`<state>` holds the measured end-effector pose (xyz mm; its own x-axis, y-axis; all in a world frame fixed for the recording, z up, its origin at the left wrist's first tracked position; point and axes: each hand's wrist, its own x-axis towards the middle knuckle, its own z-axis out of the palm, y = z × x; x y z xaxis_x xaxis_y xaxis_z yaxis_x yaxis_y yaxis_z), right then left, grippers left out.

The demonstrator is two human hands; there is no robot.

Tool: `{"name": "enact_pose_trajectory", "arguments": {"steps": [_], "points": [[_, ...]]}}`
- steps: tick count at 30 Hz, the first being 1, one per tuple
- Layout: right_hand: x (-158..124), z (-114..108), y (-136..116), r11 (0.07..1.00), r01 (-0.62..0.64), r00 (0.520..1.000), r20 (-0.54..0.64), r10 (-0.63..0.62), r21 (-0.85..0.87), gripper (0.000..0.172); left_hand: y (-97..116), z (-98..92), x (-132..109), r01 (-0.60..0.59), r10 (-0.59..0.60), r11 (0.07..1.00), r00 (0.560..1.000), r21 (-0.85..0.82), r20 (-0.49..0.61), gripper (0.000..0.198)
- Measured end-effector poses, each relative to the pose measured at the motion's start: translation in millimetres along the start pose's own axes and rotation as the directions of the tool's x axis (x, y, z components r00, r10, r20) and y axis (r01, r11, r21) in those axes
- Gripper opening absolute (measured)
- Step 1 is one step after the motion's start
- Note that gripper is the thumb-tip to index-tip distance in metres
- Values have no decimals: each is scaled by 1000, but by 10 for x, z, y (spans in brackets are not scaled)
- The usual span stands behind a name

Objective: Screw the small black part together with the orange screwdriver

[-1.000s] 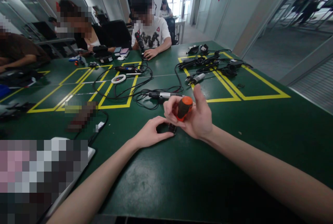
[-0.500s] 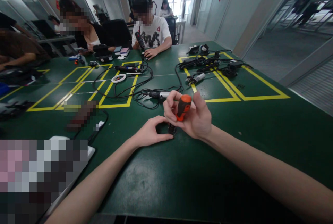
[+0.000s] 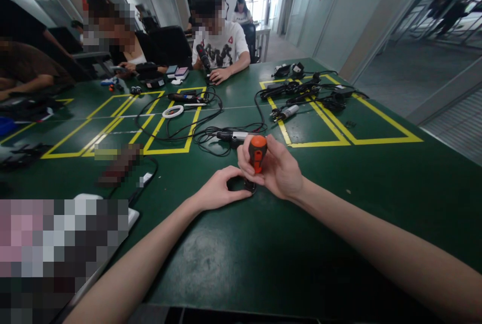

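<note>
My right hand (image 3: 276,166) grips a short screwdriver (image 3: 258,153) with an orange and dark grey handle. It is held nearly upright, handle end up, and its lower end is hidden by my fingers. Just beneath it, a small dark round part (image 3: 250,185) stands on the green table (image 3: 211,263). My left hand (image 3: 220,188) steadies that part, with the thumb on its near side and the fingers curled round the far side. Whether the screwdriver's tip touches the part cannot be seen.
An electric screwdriver (image 3: 233,136) with coiled black cable lies beyond my hands. Yellow tape (image 3: 320,144) marks rectangles on the table. More cables (image 3: 301,90) and a silver tool (image 3: 285,112) lie right. Across the table a co-worker (image 3: 222,45) holds a power tool (image 3: 203,58).
My right hand has shifted slightly left, and the screwdriver has gone from leaning right to nearly upright. My left hand still holds the dark part in the same place.
</note>
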<state>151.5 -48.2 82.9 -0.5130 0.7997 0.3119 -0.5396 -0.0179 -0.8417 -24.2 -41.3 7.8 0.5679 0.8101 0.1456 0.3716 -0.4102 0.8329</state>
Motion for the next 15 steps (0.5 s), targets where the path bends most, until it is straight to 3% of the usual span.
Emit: {"name": "enact_pose_trajectory", "arguments": {"steps": [4,10,15], "points": [[3,-3,0,999,-30,1000,8,30,22,65,11,0,2,19,-19,1000,1000,-5,19,32],[5,-9,27,998,37,999,7,-38,56,57,13,-10,12,11,-11,1000,1000,17,15,36],[7,-14,14,1000,0,1000,24,-1,25,68,1,-9,9,-2,3,1000,1000,-8,26,35]]}}
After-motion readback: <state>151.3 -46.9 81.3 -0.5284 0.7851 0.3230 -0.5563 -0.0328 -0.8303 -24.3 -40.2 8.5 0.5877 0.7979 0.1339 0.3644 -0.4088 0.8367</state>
